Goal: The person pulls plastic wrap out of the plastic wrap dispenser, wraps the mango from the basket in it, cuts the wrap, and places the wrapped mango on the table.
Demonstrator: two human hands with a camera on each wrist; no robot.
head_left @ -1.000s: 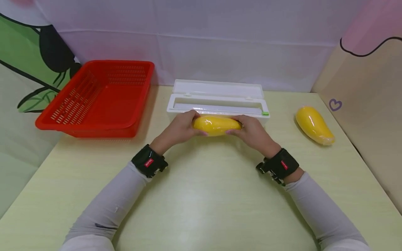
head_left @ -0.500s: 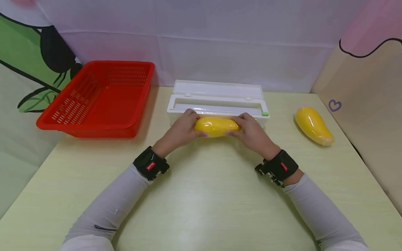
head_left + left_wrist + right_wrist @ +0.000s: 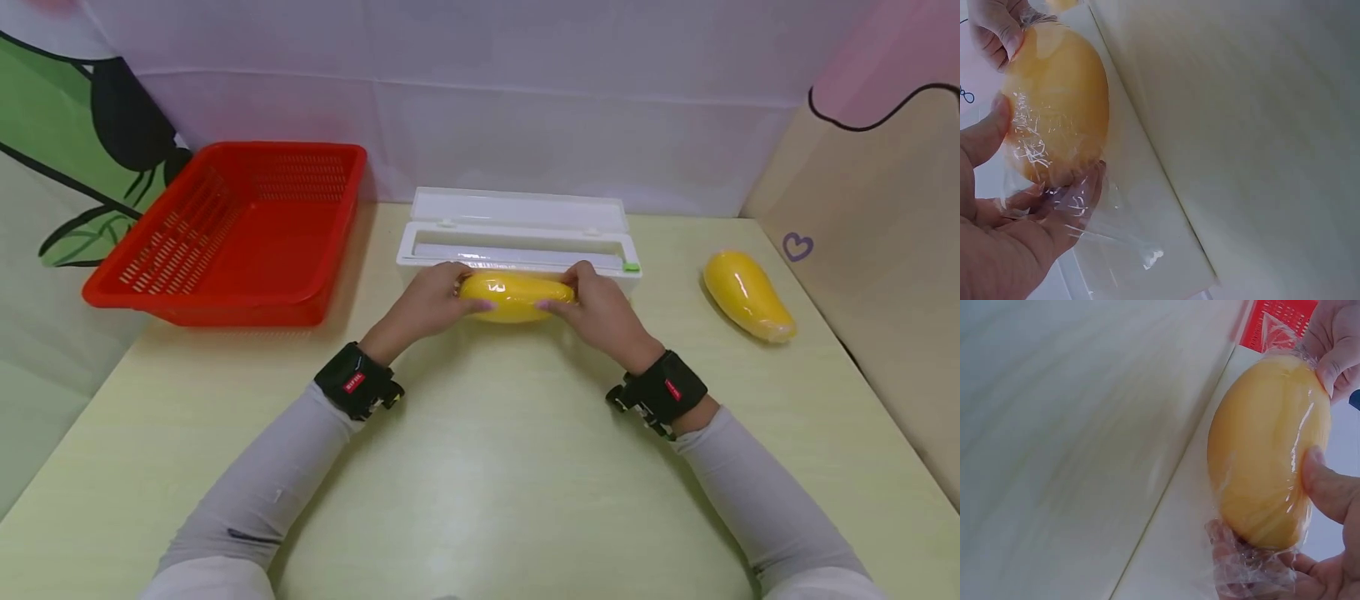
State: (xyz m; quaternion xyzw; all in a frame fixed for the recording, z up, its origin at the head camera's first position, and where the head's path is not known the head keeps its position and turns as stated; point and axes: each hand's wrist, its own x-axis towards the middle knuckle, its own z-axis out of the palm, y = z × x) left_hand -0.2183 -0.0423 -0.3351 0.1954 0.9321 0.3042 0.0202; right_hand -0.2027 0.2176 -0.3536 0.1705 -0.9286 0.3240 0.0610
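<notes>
1. Left hand: fingers and thumb curled round the left end of a yellow squash-shaped fruit, pinching clear film against it; the left wrist view shows the film crinkled between thumb and fingers
2. Right hand: fingers curled round the right end of the same fruit, thumb on its near side; in the right wrist view the film is bunched at this end under the fingers
3. The fruit lies lengthwise between the two hands, just above the surface, directly in front of the film dispenser
4. Film dispenser: a white box just beyond both hands, lid open and tilted back, with a small green tab at its right end, near the right hand
5. Second yellow fruit: wrapped in glossy film, lying on the surface well to the right of the right hand
6. Red basket: slotted walls, standing on the surface beyond and to the left of the left hand, well apart from it
7. Black wrist bands on both forearms, over pale grey sleeves
</notes>
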